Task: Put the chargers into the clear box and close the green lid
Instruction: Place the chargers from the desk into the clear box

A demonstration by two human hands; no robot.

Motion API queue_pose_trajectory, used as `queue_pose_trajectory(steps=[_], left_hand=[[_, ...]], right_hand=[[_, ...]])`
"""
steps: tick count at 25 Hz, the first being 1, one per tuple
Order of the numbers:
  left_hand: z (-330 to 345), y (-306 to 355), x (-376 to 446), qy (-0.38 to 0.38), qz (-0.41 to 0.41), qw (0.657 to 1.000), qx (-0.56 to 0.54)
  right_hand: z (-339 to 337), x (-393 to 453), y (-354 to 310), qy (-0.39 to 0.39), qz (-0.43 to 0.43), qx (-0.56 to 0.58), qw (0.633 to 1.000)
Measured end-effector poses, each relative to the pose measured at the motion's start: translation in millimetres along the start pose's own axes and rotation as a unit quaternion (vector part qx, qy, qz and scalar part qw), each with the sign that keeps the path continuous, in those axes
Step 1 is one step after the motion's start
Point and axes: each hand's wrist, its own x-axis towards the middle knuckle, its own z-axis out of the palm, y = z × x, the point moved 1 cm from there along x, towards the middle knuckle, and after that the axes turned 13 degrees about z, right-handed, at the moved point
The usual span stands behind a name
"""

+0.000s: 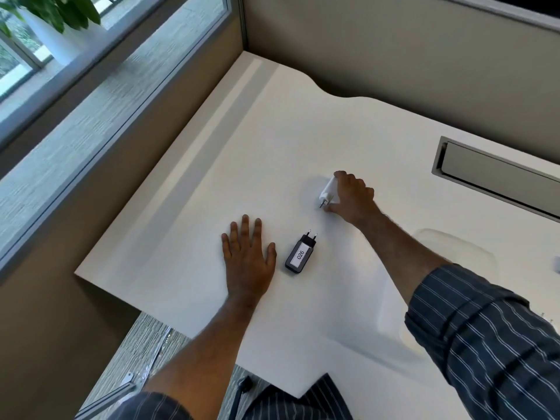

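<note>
A black charger with a white label reading 026 lies flat on the white desk, its two pins pointing away from me. My left hand rests flat on the desk just left of it, fingers spread, holding nothing. Farther back and to the right, my right hand grips a white charger, fingers curled over its body, its metal pins pointing toward me. A faint clear box shows on the desk at the right, behind my right forearm. No green lid is visible.
A grey metal cable flap is set into the desk at the back right. Beige partition walls enclose the desk at the back and left. A window with a potted plant lies beyond the left partition. The desk's near edge curves around my body.
</note>
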Motion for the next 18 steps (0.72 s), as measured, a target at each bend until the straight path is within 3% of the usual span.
queue_pose_trajectory(steps=[12, 18], left_hand=[[-12.4, 7.5, -1.5, -0.035, -0.009, 0.999, -0.009], [-22.8, 15.0, -0.4, -0.069, -0.019, 0.997, -0.040]], right_hand=[[-59.8, -72.8, 25.8, 0.004, -0.008, 0.202, 0.979], [-87.0, -131.4, 61.0, 0.014, -0.003, 0.220, 0.975]])
